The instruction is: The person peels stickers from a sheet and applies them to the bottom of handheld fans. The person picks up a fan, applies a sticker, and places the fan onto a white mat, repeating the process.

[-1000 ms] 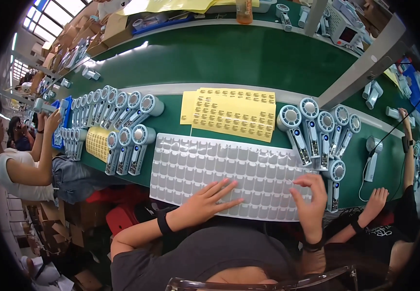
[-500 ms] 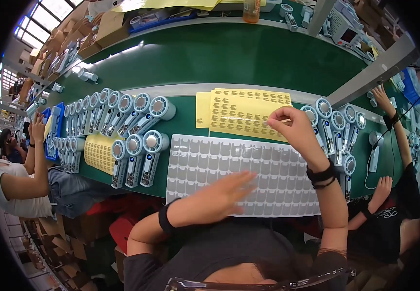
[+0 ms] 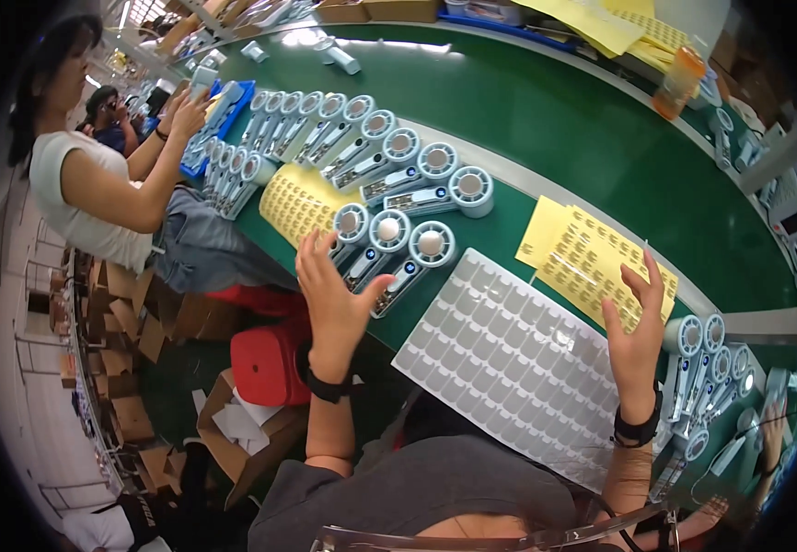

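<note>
1. Right now my left hand [image 3: 332,299] is raised with its fingers spread and curled loosely, grasping nothing; a black band sits on its wrist.
2. My right hand [image 3: 636,327] is lifted too, palm open, fingers fanned upward and empty, with a black wristband below it.
3. Between the two hands lies the clear plastic compartment tray [image 3: 518,363], flat on the green bench [image 3: 546,129] and tilted in view; neither hand touches it as far as I can tell.
4. Just beyond my left fingertips sits a small cluster of white handheld fans [image 3: 389,248], laid side by side with round heads away from me.
5. Behind my right hand is a yellow sticker sheet [image 3: 583,262], partly hidden by the fingers.
6. Just right of that wrist lies another row of white fans [image 3: 702,368].
7. Further past the left hand, a second yellow sheet [image 3: 297,198] and a long row of fans [image 3: 343,133] stretch away.
8. Well off to the left, a seated co-worker [image 3: 95,193] in a white top handles items over a blue tray [image 3: 219,124].
</note>
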Tool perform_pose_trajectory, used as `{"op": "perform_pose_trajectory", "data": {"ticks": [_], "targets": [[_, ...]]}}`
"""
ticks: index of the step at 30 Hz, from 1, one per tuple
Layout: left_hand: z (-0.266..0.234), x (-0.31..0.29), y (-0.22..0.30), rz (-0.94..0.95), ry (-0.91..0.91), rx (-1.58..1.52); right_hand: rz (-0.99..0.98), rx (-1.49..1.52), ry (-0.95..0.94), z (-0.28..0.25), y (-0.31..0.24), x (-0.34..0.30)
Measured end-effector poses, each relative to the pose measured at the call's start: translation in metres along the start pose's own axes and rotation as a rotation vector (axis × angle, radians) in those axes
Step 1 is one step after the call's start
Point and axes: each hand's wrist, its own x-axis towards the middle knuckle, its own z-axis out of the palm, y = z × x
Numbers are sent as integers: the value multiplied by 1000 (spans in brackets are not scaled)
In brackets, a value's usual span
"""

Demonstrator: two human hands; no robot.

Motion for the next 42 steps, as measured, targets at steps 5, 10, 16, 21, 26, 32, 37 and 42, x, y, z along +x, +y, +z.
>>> {"op": "perform_pose_trajectory", "data": {"ticks": [5,10,16,21,26,32,37,42], "targets": [[13,-11,-87,-424,-179,-479,-69,85,-142,24,-10,6],[21,7,-99,-131,-480,-367,-555,97,-295,126,-68,28],[31,9,-101,-269,-609,-484,-502,-71,-432,168,-72,40],[29,5,-87,-249,-586,-367,-596,37,-269,111,-44,9],[28,24,-70,-236,-748,-565,-642,-60,-298,64,1,-8],[27,13,-54,-270,-791,-769,-648,-208,-380,58,-10,-7],[5,10,-28,-375,-839,-679,-313,-14,-497,51,-30,-2],[-7,6,-21,-401,-727,-841,-354,181,-639,57,-15,22]]}}
